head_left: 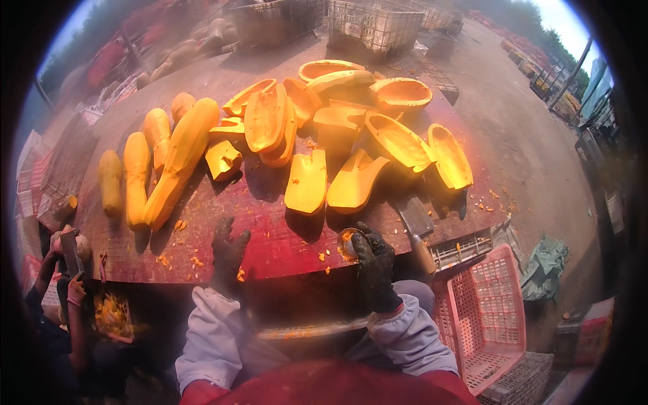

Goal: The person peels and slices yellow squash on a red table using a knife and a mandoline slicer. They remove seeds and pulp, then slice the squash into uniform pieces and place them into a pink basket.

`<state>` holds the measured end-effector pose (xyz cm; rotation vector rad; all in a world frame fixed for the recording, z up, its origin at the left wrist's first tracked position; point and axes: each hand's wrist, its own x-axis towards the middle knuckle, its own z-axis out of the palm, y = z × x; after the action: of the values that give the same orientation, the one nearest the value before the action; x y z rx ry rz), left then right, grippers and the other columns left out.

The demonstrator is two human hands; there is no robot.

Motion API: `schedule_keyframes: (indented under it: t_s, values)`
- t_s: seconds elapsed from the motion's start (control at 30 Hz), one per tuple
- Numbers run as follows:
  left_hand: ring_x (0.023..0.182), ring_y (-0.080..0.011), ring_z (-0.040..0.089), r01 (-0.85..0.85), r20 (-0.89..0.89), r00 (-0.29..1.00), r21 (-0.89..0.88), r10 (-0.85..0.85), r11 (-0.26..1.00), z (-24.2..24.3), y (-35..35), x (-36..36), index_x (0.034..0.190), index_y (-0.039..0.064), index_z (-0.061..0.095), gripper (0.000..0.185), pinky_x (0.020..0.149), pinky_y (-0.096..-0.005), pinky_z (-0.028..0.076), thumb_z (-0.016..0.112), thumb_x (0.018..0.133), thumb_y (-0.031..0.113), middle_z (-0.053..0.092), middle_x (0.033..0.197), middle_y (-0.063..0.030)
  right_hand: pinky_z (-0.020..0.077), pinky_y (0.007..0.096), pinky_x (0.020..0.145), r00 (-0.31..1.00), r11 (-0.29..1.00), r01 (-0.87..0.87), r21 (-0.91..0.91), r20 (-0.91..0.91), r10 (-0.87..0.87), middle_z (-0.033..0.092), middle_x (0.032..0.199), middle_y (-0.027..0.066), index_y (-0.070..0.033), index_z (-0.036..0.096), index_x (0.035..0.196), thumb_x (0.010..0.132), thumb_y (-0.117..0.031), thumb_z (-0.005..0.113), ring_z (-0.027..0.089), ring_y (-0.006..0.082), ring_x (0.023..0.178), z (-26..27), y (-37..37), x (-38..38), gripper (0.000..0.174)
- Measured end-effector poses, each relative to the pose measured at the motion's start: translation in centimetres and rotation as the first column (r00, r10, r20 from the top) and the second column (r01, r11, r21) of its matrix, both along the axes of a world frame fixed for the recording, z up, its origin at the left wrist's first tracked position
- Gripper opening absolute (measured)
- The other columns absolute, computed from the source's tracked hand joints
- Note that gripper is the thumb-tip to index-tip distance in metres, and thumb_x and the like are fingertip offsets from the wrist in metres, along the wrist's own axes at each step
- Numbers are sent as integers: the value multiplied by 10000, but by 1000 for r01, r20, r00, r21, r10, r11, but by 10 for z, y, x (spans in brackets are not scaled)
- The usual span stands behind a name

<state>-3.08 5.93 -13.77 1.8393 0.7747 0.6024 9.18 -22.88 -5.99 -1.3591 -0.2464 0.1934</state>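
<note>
My right hand [375, 260], in a dark, soiled glove, grips a small round scoop [347, 245] with orange pulp in it, at the table's near edge. My left hand [228, 249], gloved alike, is at the same edge with thumb and fingers apart, holding nothing. Beyond my hands, two cut squash pieces [306, 182] [356, 183] lie on the red tabletop [258, 228]. Several hollowed squash halves [397, 139] are heaped behind them. To the left lie whole peeled squashes [182, 162]. A cleaver [414, 215] rests right of my right hand, its wooden handle over the edge.
A pink plastic crate [486, 309] stands tilted at my right, near a green sheet [545, 268]. At far left, another person's hands [76, 289] hold a blade against a squash, above a container of orange scraps [112, 316]. Large crates [374, 28] stand beyond the table.
</note>
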Motion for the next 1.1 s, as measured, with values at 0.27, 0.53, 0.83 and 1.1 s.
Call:
schedule_keyframes:
  t_s: [0.27,0.53,0.83,1.1]
  values:
    - [1271,-368,363,68,-75,995,98,-60,993,38,-98,121,1392,103,367,726,1024,-416,357,712,770,251,294,1422,-233,486,255,658,995,997,-76,34,67,73,632,863,81,47,513,1136,870,-88,608,592,135,712,-3,51,91,313]
    - [1284,-396,330,126,-309,951,412,8,902,29,-67,183,1290,118,533,593,1070,-426,280,657,769,374,328,1410,-229,479,266,665,1000,941,19,-338,28,-10,664,770,108,82,626,907,882,-179,606,583,155,632,-17,106,127,263]
    - [1263,-495,292,423,-406,904,809,-132,409,51,-45,221,1173,104,592,540,1009,-564,279,660,642,175,381,1380,-242,457,320,561,915,819,338,-463,367,-170,634,691,118,5,649,750,866,-233,611,573,169,576,-53,162,201,267]
    - [1255,-396,372,81,-291,944,658,153,748,26,-32,247,1319,85,474,585,1043,-439,324,631,813,334,377,1375,-251,468,368,624,971,907,128,-402,237,-32,631,726,171,-14,659,777,819,-289,633,610,263,672,-27,134,211,279]
